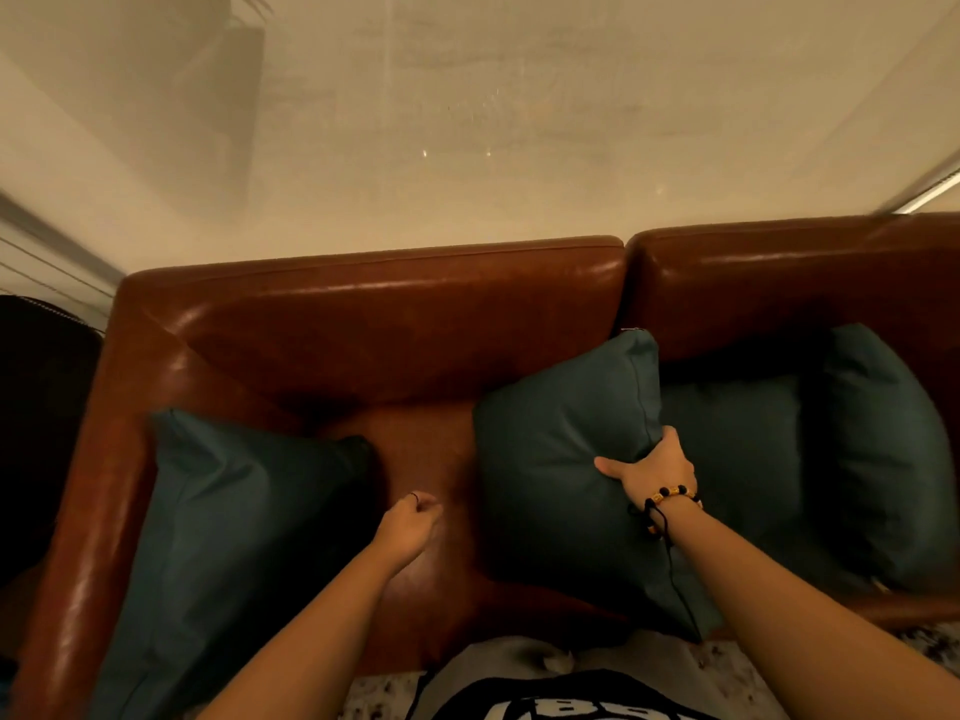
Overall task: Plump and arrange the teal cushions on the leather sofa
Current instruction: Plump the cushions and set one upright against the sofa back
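Closest to me is my shirt [519, 667], with both forearms reaching out over the seat of the sofa [363, 304]. My left hand [415, 517] hangs just above the bare leather between two cushions, fingers curled into a fist that holds nothing; I judge it is set to knock some air into a cushion. My right hand [652, 472], bracelet [672, 493] at the wrist, grips the right edge of the middle cushion [561, 459]: the thumb lies spread across the front face and the fingers wrap out of sight behind the seam. That hold props the cushion on end, tilted with its top corner against the backrest, so it can be steadied while it is plumped. The left cushion [249, 511] leans into the arm of the sofa, apart from my hands, and looks placed for now. Beyond my right hand, the right cushion [883, 449] stands against the next backrest, with a flatter teal shape between it and the middle one; I cannot tell if that is a separate cushion. Behind everything rises the pale wall [467, 122].
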Available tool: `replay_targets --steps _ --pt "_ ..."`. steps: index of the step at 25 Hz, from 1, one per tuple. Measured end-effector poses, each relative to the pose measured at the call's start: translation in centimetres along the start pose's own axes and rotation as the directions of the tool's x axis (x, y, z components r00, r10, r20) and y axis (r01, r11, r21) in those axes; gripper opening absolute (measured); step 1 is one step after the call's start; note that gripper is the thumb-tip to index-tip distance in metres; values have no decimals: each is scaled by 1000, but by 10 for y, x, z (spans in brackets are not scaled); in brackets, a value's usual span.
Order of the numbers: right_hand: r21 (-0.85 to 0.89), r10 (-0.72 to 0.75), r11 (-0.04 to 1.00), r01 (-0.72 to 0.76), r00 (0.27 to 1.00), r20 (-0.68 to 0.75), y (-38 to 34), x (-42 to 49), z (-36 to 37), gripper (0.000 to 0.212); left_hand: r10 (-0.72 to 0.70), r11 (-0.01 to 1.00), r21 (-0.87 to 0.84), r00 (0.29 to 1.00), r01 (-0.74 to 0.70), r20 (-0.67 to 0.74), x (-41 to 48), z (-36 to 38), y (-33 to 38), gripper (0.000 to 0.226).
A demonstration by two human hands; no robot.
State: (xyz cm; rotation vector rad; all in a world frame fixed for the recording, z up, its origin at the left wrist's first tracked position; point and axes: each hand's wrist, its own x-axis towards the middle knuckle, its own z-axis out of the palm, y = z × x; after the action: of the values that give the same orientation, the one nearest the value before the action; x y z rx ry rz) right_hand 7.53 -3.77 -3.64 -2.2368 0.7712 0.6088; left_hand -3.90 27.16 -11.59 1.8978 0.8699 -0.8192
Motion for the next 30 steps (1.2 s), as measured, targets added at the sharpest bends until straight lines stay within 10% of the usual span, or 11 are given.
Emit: replay_targets --steps 7,14,21,26,30 --pt "148 -205 972 184 968 143 -8 -24 -13 72 -319 717 -630 944 299 85 19 -10 8 70" --pt "338 -343 915 219 864 368 -17 -16 -15 70 -211 355 -924 975 144 71 29 -42 20 89" --pt "417 -271 904 94 880 389 -42 -3 14 97 -234 352 -932 956 -88 -179 59 -81 39 114" --pt "495 -226 868 37 917 328 -72 16 29 131 -196 360 -886 906 -290 -376 55 -101 76 83" --pt "522 -141 850 -74 922 361 -86 35 35 150 -154 451 -862 931 -231 -331 68 -102 92 93"
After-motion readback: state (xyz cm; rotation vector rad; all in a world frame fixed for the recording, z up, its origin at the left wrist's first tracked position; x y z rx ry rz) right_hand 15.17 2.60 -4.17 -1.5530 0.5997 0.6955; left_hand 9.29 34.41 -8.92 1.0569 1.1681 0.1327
